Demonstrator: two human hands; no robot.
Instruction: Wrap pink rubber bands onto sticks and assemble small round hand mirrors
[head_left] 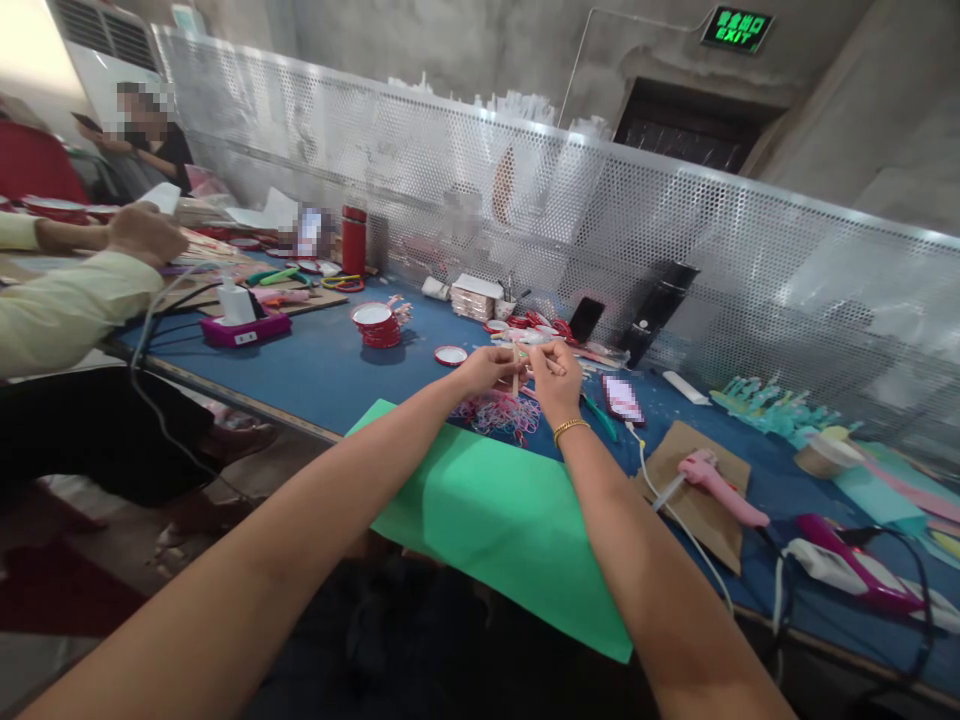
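Observation:
My left hand (489, 368) pinches a narrow, pale, upright stick (516, 378) that looks like wood. Close beside it, my right hand (556, 382) is closed, its fingertips at the stick; something slim and pale shows between its fingers, too small to name. Just under both hands lies a tangle of pink, blue and white strings (501, 414). Beneath my forearms a green sheet (487, 490) covers the table's front edge and hangs over it. A round red-rimmed lid (450, 355) lies left of my left hand.
Red-rimmed lids (376, 325) are stacked on the blue table (315, 375). On the right are pliers (600, 418), a phone (622, 398) on a cable, a pink glue gun (724, 488) on cardboard and a purple power strip (862, 565). A co-worker's sleeve (82, 305) is at left.

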